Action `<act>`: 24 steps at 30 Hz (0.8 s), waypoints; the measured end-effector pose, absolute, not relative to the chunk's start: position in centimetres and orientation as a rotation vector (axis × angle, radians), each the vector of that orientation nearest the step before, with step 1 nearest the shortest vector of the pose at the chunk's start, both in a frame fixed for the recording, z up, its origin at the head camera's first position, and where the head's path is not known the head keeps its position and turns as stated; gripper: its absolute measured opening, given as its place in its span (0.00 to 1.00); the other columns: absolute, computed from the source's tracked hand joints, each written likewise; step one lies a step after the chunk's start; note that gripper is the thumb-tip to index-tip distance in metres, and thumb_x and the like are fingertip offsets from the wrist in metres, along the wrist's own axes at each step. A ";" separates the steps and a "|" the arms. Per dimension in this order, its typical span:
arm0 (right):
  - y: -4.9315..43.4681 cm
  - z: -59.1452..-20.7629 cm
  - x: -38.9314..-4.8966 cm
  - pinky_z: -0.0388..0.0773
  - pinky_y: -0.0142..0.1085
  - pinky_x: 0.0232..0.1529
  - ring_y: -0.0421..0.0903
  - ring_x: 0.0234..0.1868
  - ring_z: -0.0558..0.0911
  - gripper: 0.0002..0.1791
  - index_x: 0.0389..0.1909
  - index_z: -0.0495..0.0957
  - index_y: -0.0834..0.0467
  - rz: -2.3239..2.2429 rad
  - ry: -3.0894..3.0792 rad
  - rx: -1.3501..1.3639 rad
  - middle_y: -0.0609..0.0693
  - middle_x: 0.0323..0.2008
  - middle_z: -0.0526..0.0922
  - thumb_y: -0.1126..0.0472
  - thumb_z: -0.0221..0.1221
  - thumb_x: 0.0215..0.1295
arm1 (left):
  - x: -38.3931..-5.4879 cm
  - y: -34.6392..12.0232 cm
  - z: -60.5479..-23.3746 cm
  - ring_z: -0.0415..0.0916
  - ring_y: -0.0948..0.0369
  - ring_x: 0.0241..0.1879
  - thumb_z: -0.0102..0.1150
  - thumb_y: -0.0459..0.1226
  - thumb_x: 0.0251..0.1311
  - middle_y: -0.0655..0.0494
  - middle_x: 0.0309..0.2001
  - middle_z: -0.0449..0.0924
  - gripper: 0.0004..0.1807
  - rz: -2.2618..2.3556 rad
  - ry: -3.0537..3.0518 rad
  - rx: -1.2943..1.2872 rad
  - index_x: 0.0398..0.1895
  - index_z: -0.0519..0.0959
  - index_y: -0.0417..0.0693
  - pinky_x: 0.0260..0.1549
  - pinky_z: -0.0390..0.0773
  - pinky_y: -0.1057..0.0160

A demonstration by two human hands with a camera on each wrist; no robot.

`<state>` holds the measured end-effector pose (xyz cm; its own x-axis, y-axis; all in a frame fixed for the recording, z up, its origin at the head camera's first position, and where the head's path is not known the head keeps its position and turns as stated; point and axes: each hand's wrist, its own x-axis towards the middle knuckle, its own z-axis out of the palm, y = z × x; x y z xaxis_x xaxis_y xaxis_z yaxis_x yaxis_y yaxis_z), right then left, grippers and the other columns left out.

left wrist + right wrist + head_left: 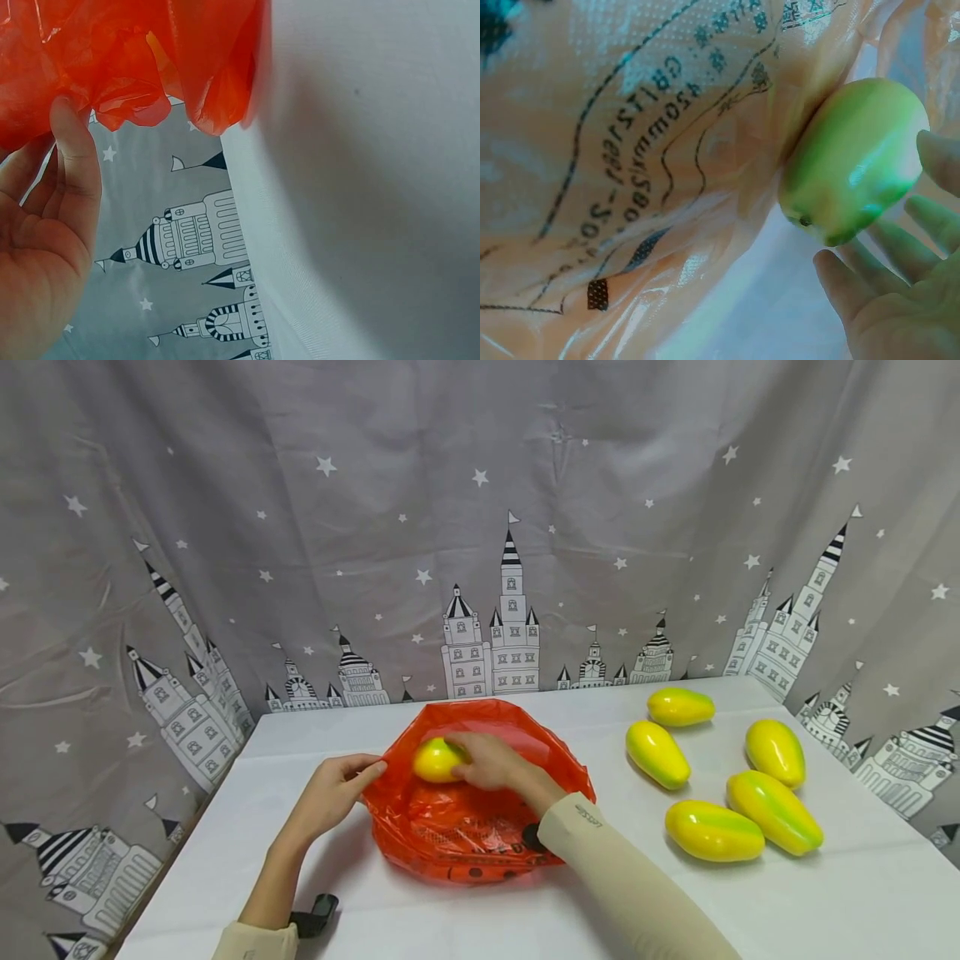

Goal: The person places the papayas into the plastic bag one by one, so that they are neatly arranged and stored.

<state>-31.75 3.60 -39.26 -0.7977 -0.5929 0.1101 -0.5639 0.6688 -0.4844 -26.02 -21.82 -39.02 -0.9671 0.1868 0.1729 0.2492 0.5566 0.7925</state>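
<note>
A red plastic bag point(480, 847) lies spread on the table with its mouth gaping upward. On its left side, my left hand point(341, 789) pinches the rim between thumb and fingers; the left wrist view shows the thumb point(73, 142) against the crumpled film. My right hand point(487, 760) reaches inside the bag and holds a yellow-green papaya point(437, 762) by its right end. In the right wrist view the papaya point(859, 165) lies close to the printed bag wall, with thumb and fingers around its near end; some fingertips are hidden behind it.
To the right of the bag lie several more papayas, among them one at the back point(681, 707) and one nearest the front point(715, 832). The white table point(315, 735) ends at a grey curtain point(480, 527) printed with castles and stars.
</note>
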 end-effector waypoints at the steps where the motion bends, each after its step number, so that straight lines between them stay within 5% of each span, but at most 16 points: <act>1: 3.6 -39.2 -31.7 0.66 0.41 0.65 0.47 0.58 0.74 0.29 0.69 0.68 0.56 -0.794 2.818 -0.982 0.49 0.62 0.76 0.60 0.61 0.68 | -26.0 -21.8 -39.0 0.80 0.57 0.33 0.55 0.43 0.71 0.44 0.41 0.84 0.21 -1.401 -2.710 -0.376 0.53 0.80 0.32 0.31 0.82 0.64; 24: 6.3 -35.1 -27.9 0.64 0.44 0.67 0.48 0.62 0.73 0.27 0.68 0.69 0.57 -0.774 2.786 -1.089 0.51 0.62 0.76 0.54 0.59 0.71 | -26.1 -21.5 -39.2 0.80 0.57 0.31 0.55 0.42 0.71 0.44 0.40 0.84 0.20 -1.387 -2.723 -0.361 0.53 0.80 0.31 0.32 0.82 0.65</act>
<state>-27.90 6.32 -35.05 -0.7504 -0.6482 0.1294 -0.6220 0.6264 -0.4698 -26.07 -21.52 -39.15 -0.9704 0.1787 0.1626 0.2366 0.5665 0.7894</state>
